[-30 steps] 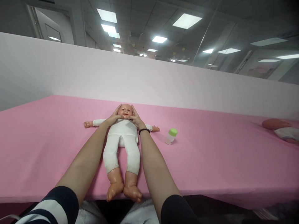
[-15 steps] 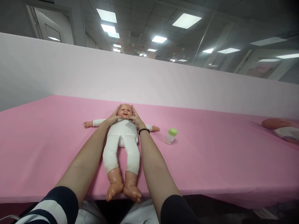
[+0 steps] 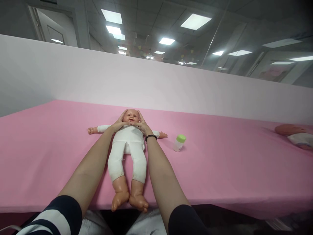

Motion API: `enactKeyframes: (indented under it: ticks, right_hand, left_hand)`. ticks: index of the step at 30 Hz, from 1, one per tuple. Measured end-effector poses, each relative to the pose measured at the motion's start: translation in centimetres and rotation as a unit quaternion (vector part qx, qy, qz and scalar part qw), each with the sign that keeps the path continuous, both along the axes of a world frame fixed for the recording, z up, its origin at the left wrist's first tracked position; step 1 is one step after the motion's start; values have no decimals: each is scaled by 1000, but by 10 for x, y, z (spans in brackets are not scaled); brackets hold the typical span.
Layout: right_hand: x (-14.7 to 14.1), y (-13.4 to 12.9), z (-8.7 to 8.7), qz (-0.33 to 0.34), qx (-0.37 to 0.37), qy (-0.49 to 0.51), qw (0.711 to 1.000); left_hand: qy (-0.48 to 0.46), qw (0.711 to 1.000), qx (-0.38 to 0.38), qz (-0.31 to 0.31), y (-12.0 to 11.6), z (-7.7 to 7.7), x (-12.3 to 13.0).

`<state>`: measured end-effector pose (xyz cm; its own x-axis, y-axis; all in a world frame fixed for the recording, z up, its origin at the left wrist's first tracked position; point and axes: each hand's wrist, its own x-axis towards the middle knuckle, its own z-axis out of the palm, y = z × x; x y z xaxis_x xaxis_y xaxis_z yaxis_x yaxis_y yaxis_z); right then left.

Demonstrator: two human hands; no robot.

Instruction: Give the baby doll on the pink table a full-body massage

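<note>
A baby doll [image 3: 129, 135] lies face up on a pink-covered table, its feet toward me and its arms spread sideways. It has a white cloth body with a bare head, hands and feet. My left hand [image 3: 119, 123] cups the left side of the doll's head as I see it, fingers along the cheek and thumb at the chin. On the other side, my right hand [image 3: 143, 124] holds the head the same way, with a dark beaded bracelet at the wrist. Both thumbs nearly meet below the doll's mouth. The palms hide the sides of its face.
Right of the doll stands a small clear bottle [image 3: 179, 143] with a green cap. Another doll [image 3: 293, 132] lies at the far right, cut off by the frame. A low white wall [image 3: 156, 85] with glass above it runs behind the pink table [image 3: 220, 169].
</note>
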<state>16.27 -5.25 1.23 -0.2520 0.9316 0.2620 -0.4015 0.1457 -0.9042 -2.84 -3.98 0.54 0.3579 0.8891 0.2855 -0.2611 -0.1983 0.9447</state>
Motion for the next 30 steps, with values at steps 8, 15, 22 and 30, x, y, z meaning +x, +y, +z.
enactKeyframes:
  ticks: [8,15,22,30]
  right_hand:
    - [0,6,-4,12,0,4,1000]
    - [1,3,-4,16,4,-4,1000]
    - [1,5,-4,19,-13,3,1000]
    - [-1,11,-5,26,-15,0,1000]
  left_hand:
    - [-19,1000,4,-19,0,-1,2]
    - [12,1000,6,4,-1,0,-1]
    - [-10,1000,2,-14,-4,2,1]
    - [14,1000,22,5,4,-2,2]
